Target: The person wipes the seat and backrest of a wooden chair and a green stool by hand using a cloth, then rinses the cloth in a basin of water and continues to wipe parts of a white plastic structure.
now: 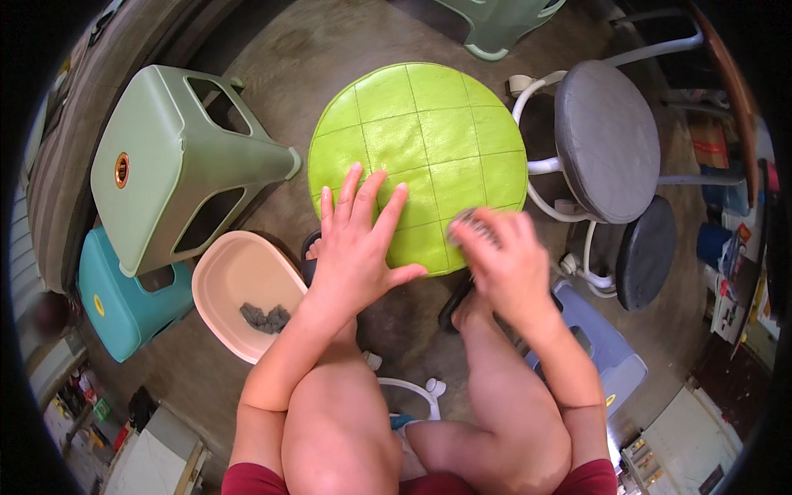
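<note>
A round lime-green stool seat (421, 142) with stitched squares stands between my knees, its cover shiny. My left hand (359, 241) lies spread on the seat's near left part, fingers apart, holding nothing. My right hand (510, 253) is closed around a grey scrubbing pad (473, 228), which is at the near right edge of the seat; the hand is slightly blurred. To the left of my left forearm, a pink plastic basin (244, 266) on the floor holds a dark grey wet-looking cloth (265, 318).
A pale green plastic stool (148, 167) lies tipped at left, beside a teal one (124, 297). At right are a grey round stool (606, 142), a black round seat (646, 253) and a blue-violet plastic stool (612, 359). Another green stool (495, 25) is at the top.
</note>
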### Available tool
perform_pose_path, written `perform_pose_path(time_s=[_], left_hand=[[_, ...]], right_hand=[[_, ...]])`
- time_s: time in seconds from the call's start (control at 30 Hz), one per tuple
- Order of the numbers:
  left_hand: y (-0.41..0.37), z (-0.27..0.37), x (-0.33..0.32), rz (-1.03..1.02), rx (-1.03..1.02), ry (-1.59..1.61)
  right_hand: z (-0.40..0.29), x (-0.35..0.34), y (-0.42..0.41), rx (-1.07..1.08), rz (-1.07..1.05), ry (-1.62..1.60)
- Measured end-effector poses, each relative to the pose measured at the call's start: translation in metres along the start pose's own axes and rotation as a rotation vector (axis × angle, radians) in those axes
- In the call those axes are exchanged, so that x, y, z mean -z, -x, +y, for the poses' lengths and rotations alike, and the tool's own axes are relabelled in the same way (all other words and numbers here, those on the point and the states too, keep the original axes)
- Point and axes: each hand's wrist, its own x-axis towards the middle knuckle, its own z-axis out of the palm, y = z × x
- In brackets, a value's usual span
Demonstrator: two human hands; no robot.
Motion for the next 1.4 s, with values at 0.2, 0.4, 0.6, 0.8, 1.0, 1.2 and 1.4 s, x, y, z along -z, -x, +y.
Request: perform_pose_path(time_s=[0.2,0.4,0.6,0.8,1.0,1.2,1.4], left_hand=[[0.001,-0.010,0.012,-0.082,-0.032,0.054],[0.006,-0.021,0.010,0.007,-0.081,0.139],[0.009,-0.025,0.010,0.054,-0.010,0.211],[0.012,-0.031,0.008,0.065,-0.045,0.101],[0.013,-0.034,0.016,-0.006,-0.062,0.195],[0.011,-0.033,0.011,0.006,-0.043,0.180],[0.013,-0.036,0.018,-0.022,-0.043,0.193]], right_hand=[[0.000,-0.005,-0.012,-0.061,0.046,0.059],[-0.022,-0.009,-0.012,0.156,-0.081,-0.059],[-0.020,-0.011,-0.029,0.050,-0.027,-0.045],[-0.043,-0.020,-0.028,0.287,-0.100,-0.122],[-0.007,0.007,-0.021,0.029,-0.107,-0.044],[-0.042,-0.022,-0.018,0.249,-0.061,-0.138],[-0.001,0.013,-0.005,0.262,-0.255,-0.172]])
